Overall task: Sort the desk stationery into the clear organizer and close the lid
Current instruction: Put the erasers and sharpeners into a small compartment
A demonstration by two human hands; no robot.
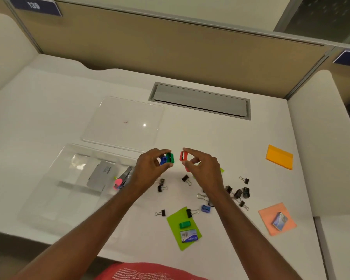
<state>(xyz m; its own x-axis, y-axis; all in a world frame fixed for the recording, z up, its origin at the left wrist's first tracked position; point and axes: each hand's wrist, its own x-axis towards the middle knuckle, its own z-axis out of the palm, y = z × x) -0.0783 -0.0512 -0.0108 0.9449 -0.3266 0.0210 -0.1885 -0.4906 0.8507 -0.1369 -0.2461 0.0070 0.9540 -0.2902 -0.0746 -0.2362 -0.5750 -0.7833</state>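
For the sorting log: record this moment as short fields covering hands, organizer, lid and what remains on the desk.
left hand: holds a blue sharpener and a green sharpener together
right hand: holds a red sharpener
organizer: open, holding a grey box and a pink-tipped tool
lid: off, lying flat behind the organizer
loose on desk: black binder clips, another blue sharpener, another green sharpener, two staple boxes, sticky notes

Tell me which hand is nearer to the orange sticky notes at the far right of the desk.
The right hand is nearer. It holds a red sharpener to the left of the orange sticky notes. The left hand is farther left still, beside the clear organizer.
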